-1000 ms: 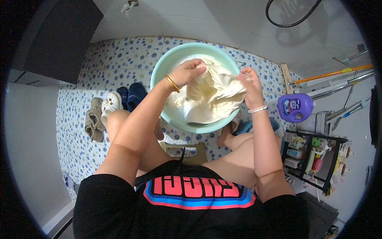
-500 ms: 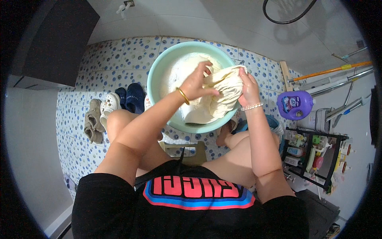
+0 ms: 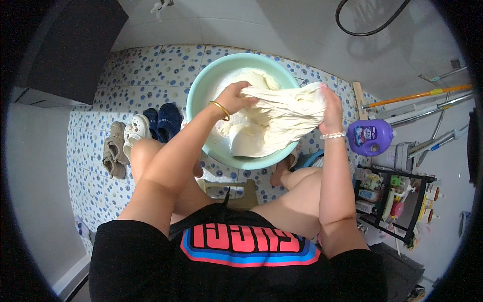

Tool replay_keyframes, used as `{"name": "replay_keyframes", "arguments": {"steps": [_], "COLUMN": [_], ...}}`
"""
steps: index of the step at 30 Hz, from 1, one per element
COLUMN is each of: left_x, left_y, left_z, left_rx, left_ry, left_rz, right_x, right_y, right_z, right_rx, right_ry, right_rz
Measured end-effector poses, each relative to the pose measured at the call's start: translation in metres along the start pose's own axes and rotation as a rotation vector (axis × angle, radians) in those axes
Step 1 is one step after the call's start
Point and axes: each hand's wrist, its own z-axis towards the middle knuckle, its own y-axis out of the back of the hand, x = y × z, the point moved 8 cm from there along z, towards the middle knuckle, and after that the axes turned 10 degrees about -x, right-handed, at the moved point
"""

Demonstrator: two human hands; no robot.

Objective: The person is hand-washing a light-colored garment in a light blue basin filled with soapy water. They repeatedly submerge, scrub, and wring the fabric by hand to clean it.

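Note:
A wet cream-coloured cloth is stretched between my two hands above a round mint-green basin. My left hand, with a gold bangle at the wrist, is closed on a gathered fold over the middle of the basin. Beyond the right rim, my right hand grips the other end, a beaded bracelet on its wrist. The rest of the cloth hangs in creases into the basin, where whitish, sudsy water shows around it. The fingertips of my right hand are partly hidden by the fabric.
A purple jug-shaped bottle stands to the right, near a black rack of bottles and poles with an orange handle. Dark blue slippers, white clogs and beige shoes line the left. A low stool is beneath me.
My hands have moved apart, the right one outward past the basin's rim and the left one leftward. The cloth between them has gone from bunched to stretched, and my left fingers have closed on it.

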Motion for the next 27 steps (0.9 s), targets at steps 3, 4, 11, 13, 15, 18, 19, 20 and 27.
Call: {"name": "replay_keyframes", "arguments": {"steps": [3, 4, 11, 13, 15, 18, 19, 20, 27], "left_x": [-0.029, -0.033, -0.05, -0.053, -0.057, -0.06, -0.061, -0.064, -0.05], "left_y": [0.014, 0.019, 0.043, 0.037, 0.028, 0.019, 0.018, 0.017, 0.033], "left_z": [-0.005, -0.004, -0.011, -0.014, -0.019, -0.025, -0.026, -0.028, -0.025], "left_rx": [-0.004, -0.005, -0.07, 0.014, 0.135, 0.261, 0.293, 0.327, 0.189], "left_ry": [-0.083, -0.1, 0.138, 0.142, 0.143, 0.17, 0.183, 0.192, 0.239], "left_rz": [-0.172, -0.217, -0.732, -0.788, -0.843, -0.862, -0.879, -0.898, -0.803], "right_x": [-0.001, -0.007, -0.007, -0.024, -0.034, -0.052, -0.062, -0.069, -0.036], "right_y": [-0.024, -0.03, -0.076, -0.095, -0.105, -0.11, -0.11, -0.11, -0.098], "right_z": [-0.01, -0.011, -0.034, -0.047, -0.049, -0.041, -0.035, -0.031, -0.028], "right_rx": [0.145, 0.179, 0.25, 0.339, 0.363, 0.429, 0.474, 0.519, 0.441], "right_ry": [0.263, 0.285, 0.786, 0.799, 0.673, 0.458, 0.411, 0.367, -0.107], "right_rz": [-0.838, -0.937, -1.135, -0.932, -0.753, -0.629, -0.631, -0.635, 0.329]}}
